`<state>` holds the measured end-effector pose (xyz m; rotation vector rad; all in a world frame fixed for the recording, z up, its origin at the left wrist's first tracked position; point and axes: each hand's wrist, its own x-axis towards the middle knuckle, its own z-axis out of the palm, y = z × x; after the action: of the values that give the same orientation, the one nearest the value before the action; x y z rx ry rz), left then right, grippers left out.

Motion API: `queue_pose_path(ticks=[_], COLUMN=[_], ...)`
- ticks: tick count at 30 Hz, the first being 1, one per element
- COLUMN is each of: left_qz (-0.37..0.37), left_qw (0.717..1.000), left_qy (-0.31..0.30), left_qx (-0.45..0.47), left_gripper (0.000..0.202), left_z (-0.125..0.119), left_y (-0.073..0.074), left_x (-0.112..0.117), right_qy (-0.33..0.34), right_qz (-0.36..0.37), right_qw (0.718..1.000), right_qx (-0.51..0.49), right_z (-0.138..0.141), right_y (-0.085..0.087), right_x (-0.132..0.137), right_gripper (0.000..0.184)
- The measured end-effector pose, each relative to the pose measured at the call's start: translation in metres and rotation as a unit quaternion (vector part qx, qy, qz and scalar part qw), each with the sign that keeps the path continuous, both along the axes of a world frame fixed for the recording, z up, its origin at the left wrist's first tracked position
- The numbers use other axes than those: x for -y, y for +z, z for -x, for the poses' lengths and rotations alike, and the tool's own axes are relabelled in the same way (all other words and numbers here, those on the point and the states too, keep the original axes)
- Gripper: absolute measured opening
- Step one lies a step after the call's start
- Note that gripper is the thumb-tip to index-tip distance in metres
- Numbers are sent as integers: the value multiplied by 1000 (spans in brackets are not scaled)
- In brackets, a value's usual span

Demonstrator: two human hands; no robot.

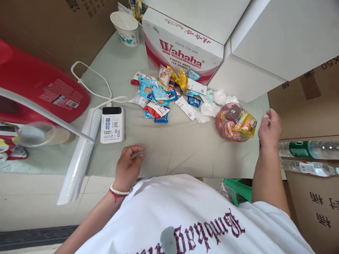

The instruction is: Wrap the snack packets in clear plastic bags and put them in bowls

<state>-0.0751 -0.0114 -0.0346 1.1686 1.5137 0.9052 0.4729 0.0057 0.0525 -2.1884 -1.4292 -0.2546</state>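
Observation:
My left hand [129, 166] hovers over the table's front edge with fingers loosely bent and apart, nothing in it. At the table's right side my right hand [270, 129] is closed; whatever it may hold is hidden. Just left of it stands a pink see-through bowl [220, 131] with several wrapped snacks, among them a yellow packet [246, 124] and a dark brown packet [234, 113]. A pile of small snack packets lies at mid-table, including blue packets [159, 93], a red and white packet [156, 109] and a white packet [185, 108]. Crumpled clear wrappers [210, 109] lie between pile and bowl.
A Wahaha water carton [182, 49] and white boxes [254, 42] stand behind. Left are a white power bank [112, 127] with cable, a plastic-film roll [81, 158], a red jug [53, 84] and a paper cup [126, 30]. Water bottles [312, 149] lie right.

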Motion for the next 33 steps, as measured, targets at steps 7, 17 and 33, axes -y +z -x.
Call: queue_pose_path(ticks=[7, 17, 33], left_qz=[-24, -10, -154], left_qw=[999, 999, 975], left_qy=[-16, -15, -154], left_qx=[-13, -29, 36], left_gripper=[23, 20, 17], left_z=[-6, 3, -42], left_y=[2, 9, 34], left_x=[1, 18, -11], right_qy=[70, 201, 214], right_qz=[89, 319, 132], right_qw=[990, 917, 734], right_qx=[86, 128, -631], right_z=[57, 152, 201], right_y=[-15, -12, -9], right_x=[0, -115, -60], right_gripper=[56, 33, 34])
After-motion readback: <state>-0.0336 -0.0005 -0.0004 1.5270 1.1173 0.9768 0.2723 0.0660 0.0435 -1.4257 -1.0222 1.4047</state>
